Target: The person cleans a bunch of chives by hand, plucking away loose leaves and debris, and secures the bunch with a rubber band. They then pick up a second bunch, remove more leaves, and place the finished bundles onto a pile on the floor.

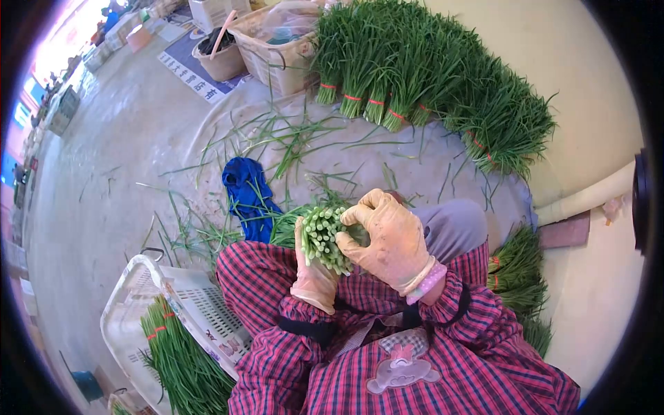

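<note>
My left hand (312, 280), in a pale glove, is wrapped round a bunch of garlic chives (324, 236) above my lap. The cut stem ends face up towards me, and the leaves trail away behind the hand. My gloved right hand (389, 243) is at the right side of the stem ends, its fingers bent and the thumb and forefinger tips close to the stems. Whatever lies between those tips is too small to make out. A blue cloth (247, 190) lies on the ground sheet just beyond the bunch.
Banded chive bunches (408, 76) stand along the wall at the back right, and more bunches (519, 277) lie at my right. On my left a white plastic basket (197, 304) holds a banded bunch. Loose leaves (290, 142) litter the sheet. Farther back are a crate (277, 62) and a bucket (223, 63).
</note>
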A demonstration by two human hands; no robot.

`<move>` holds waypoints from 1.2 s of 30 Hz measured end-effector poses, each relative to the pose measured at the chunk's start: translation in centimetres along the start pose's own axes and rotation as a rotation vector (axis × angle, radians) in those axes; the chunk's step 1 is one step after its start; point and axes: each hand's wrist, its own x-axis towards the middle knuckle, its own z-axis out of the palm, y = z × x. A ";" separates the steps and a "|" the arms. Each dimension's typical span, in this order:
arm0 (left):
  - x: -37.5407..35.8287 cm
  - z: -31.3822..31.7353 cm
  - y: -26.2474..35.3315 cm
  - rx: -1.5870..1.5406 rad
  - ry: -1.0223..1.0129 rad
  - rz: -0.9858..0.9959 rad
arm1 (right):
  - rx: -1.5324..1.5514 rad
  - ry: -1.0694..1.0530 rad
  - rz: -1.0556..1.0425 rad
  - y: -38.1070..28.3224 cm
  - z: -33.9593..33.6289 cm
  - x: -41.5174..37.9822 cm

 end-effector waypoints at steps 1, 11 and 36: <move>0.0 -0.2 0.0 0.011 -0.021 -0.019 | 0.011 0.031 -0.012 0.3 0.3 -0.1; -1.1 2.5 -0.1 0.041 0.021 -0.015 | -0.010 0.138 -0.138 1.3 0.6 -0.5; -0.5 2.7 0.7 0.128 0.025 -0.026 | 0.170 0.170 -0.240 0.5 -8.4 -3.1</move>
